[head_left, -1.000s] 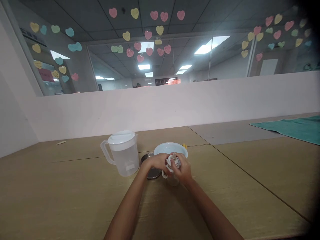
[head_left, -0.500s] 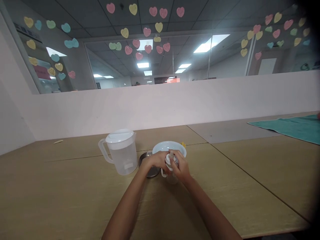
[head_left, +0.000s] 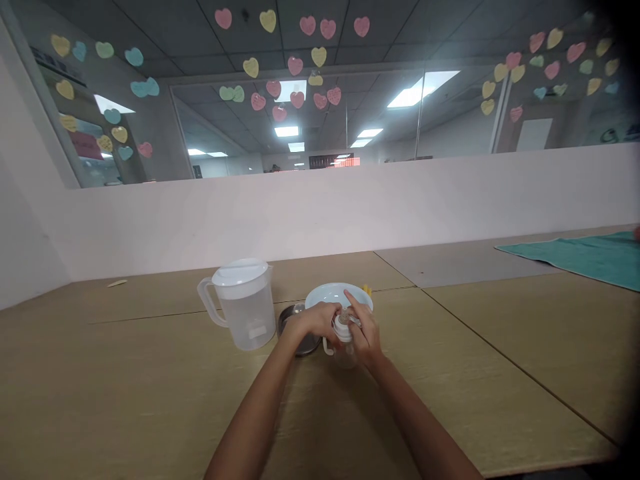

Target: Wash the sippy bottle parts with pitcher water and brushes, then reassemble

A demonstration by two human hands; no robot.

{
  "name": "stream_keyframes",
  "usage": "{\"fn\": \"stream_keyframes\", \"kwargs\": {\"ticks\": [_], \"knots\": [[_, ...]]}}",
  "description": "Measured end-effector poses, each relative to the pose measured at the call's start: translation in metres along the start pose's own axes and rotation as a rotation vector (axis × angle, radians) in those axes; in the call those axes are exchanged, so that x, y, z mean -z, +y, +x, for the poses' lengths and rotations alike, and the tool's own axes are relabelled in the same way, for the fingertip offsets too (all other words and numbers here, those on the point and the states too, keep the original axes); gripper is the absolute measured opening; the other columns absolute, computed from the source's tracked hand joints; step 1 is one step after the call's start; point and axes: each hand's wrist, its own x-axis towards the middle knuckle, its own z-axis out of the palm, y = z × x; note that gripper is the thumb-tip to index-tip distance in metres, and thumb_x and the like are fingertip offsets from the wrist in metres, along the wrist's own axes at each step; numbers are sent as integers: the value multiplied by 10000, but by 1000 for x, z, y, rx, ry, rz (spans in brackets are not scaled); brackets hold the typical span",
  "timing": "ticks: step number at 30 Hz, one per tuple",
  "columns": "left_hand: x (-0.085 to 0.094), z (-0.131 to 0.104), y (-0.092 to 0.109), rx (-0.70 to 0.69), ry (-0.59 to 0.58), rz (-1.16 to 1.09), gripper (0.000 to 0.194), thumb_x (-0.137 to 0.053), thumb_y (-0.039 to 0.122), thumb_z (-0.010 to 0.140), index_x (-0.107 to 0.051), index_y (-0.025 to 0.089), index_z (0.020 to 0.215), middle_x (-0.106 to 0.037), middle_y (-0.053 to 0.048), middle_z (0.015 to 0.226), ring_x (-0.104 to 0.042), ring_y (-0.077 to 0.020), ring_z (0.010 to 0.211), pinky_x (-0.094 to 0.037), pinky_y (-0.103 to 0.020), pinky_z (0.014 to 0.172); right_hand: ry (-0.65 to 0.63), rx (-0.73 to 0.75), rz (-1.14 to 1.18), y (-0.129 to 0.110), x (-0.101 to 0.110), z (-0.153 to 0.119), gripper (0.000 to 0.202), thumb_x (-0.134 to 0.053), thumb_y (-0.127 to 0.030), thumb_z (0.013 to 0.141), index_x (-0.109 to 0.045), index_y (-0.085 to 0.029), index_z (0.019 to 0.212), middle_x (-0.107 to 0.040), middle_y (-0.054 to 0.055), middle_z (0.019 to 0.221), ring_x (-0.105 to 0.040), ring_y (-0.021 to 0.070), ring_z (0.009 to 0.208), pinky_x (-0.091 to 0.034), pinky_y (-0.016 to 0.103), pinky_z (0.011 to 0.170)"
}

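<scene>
A clear baby bottle with a white collar, a pale teat and a side handle stands on the table in front of me. From the left, my left hand is wrapped around its collar. My right hand grips the collar from the other side, thumb against it and index finger raised beside the teat. Just behind the hands is a white bowl. A round steel dish sits partly under my left wrist, with something clear in it that I cannot make out.
A lidded plastic pitcher holding clear liquid stands left of the steel dish. Something small and yellow shows behind the bowl. A green cloth lies at the far right. A low white wall bounds the table's back.
My right index finger has lifted away from the teat and now points up. The right thumb has shifted lower on the collar. The bottle and left hand stay in place.
</scene>
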Motion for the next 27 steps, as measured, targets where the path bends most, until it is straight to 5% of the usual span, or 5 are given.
{"fn": "stream_keyframes", "kwargs": {"ticks": [6, 16, 27], "knots": [[1, -2, 4, 2, -4, 27, 562, -763, 386, 438, -540, 180, 911, -609, 1, 854, -572, -173, 753, -382, -216, 562, 33, -60, 4, 2, -3, 0, 541, -374, -225, 789, -357, -168, 1326, -604, 2, 759, -521, 183, 781, -395, 401, 817], [4, -2, 9, 6, -37, 21, 566, -776, 376, 432, -556, 189, 919, -624, 3, 864, -584, -175, 777, -397, -215, 590, 210, 168, -212, 2, 4, -3, 473, -457, -218, 735, -441, -159, 1204, -522, -9, 644, -511, 166, 614, -396, 379, 703], [-3, 3, 0, -3, -28, 26, 511, -745, 324, 473, -535, 185, 918, -616, -4, 880, -574, -168, 756, -400, -210, 556, 246, 388, -234, -11, -6, -11, 396, -487, -191, 704, -467, -171, 1098, -525, 13, 623, -498, 179, 585, -391, 365, 611]]}}
